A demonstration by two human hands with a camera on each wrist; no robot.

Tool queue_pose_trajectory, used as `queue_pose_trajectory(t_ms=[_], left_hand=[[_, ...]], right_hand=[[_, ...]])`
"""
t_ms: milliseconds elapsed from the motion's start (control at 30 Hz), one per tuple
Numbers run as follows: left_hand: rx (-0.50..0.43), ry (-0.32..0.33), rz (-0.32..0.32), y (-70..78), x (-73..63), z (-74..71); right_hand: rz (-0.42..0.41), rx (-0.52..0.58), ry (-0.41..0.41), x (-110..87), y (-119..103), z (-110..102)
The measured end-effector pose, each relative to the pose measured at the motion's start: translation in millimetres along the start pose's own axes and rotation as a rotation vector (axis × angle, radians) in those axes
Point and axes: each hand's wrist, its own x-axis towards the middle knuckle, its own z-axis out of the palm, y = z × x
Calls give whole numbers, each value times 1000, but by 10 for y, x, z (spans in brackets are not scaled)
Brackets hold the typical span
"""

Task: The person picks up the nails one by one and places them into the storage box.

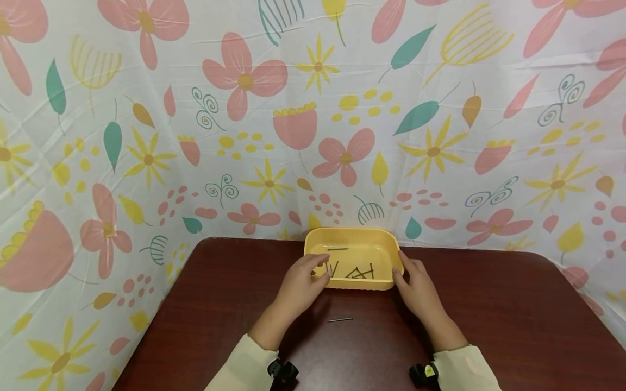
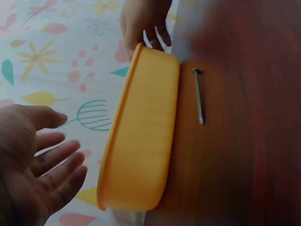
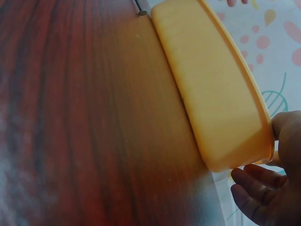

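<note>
A shallow yellow plastic tray (image 1: 354, 284) sits near the far edge of the table, with several dark nails (image 1: 361, 273) inside it. My right hand (image 1: 417, 285) holds the tray's right end, thumb at the rim and the other fingers along the outer wall, as the right wrist view shows. Over the tray's left end is my left hand (image 1: 302, 279), its relaxed fingers spread and nothing between them. In the left wrist view, that hand is apart from the tray wall. One loose nail (image 1: 340, 319) lies on the table in front of the tray.
The dark red-brown wooden table (image 1: 235, 304) has its far edge just behind the tray. A white floral cloth (image 1: 274, 179) hangs behind and to the left. Black wrist cameras (image 1: 283, 372) are strapped over the pale sleeves (image 1: 246, 366).
</note>
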Motion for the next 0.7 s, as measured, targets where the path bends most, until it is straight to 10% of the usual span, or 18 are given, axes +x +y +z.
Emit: queue_pose_trajectory(t_ms=[700], left_hand=[[226,-392,54,-71,-179,166]], right_hand=[[-2,6,1,-10,-14,-5]])
